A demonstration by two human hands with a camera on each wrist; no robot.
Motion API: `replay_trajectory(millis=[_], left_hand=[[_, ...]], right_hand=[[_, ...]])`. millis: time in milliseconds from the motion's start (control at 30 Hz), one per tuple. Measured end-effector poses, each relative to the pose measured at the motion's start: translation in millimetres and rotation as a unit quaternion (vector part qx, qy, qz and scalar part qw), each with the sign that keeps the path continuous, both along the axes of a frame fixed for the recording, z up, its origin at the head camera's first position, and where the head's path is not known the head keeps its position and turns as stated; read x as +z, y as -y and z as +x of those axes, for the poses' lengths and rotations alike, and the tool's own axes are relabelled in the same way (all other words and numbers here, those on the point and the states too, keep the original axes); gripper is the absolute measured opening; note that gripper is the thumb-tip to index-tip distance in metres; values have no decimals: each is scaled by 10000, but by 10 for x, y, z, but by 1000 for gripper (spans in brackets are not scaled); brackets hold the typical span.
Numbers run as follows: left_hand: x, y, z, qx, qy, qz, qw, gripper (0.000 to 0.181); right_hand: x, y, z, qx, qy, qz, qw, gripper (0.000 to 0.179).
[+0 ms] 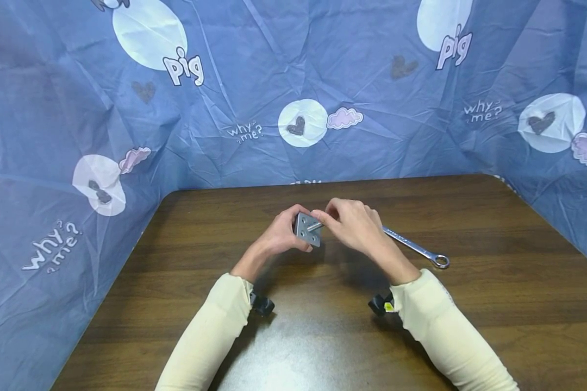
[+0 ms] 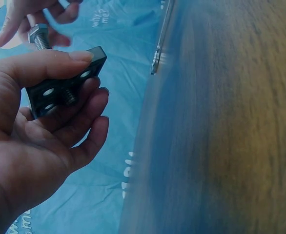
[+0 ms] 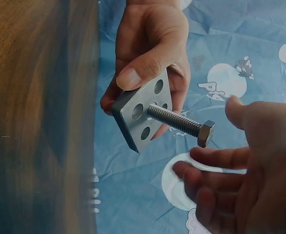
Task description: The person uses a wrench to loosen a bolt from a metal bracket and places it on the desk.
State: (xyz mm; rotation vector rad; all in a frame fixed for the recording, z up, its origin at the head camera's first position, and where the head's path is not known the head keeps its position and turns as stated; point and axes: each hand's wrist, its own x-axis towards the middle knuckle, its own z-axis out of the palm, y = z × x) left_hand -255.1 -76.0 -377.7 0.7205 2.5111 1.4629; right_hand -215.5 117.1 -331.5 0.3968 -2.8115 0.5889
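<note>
Hands point(image 1: 279, 233) point(image 1: 354, 225) flank the bolt point(image 3: 177, 121), left one gripping its plate point(image 3: 145, 122)

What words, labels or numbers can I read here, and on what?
"pig": blue cloth, repeated.
"why me?": same cloth, repeated.
Wrench: marks too small to read.
Yellow patch at the right wrist: too small to read.
Metal plate and bolt: no readable text.

Passage is left over the worktop point(image 1: 318, 282) between the sleeves point(image 1: 210, 331), narrowed by two wrist mounts point(image 1: 262, 305). Beyond the right hand point(image 1: 354, 224), the way is crossed by the wrench point(image 1: 413, 246). The plate point(image 1: 309, 239) is blocked on its left by the left hand point(image 1: 281, 232), on its right by the protruding bolt point(image 3: 177, 120).
</note>
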Motion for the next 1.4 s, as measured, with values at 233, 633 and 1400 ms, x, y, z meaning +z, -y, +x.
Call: replay_trajectory(millis=[233,633,1400], left_hand=[[4,4,5,-24,0,-18,10000,69],[-10,2,-4,-53,56,-1,10000,69],[-4,8,4,-39,64,14,10000,68]], right_hand=[[-11,13,1,-211,451,177,9986,56],[34,-6,15,119,376,127,9991,34],[39,15,45,926,-561,-140,9940,23]])
